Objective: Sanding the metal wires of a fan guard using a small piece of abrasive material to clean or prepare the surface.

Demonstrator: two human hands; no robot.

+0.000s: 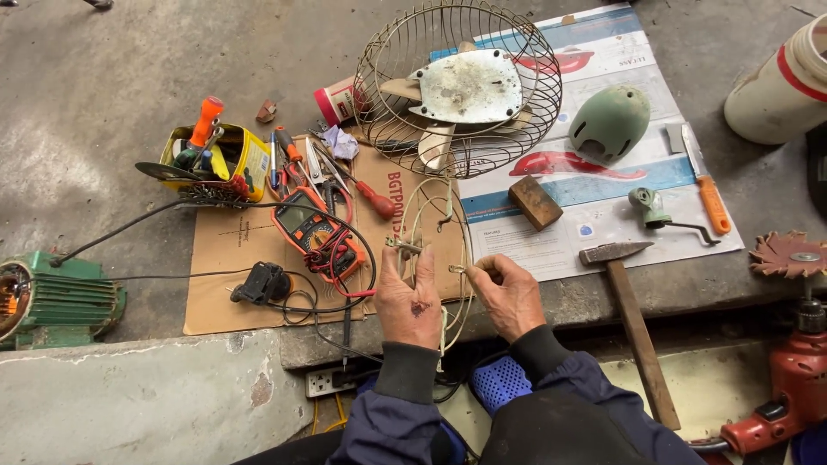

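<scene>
- Pinching a thin cream wire loop [431, 226], the left hand [405, 301] is closing its fingertips on a small metal clip at the loop's left side.
- Right hand [508, 293] is gripping the same loop's right edge between thumb and forefinger.
- Loop is lying on brown cardboard [224, 258], just below a rusty round fan cage [457, 86].
- Orange multimeter [314, 231] is sitting left; a wooden-handled hammer [633, 319] right.

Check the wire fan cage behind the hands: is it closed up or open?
Open. The wire fan cage lies on the floor with only one guard half, so the dirty white blades sit exposed inside it.
</scene>
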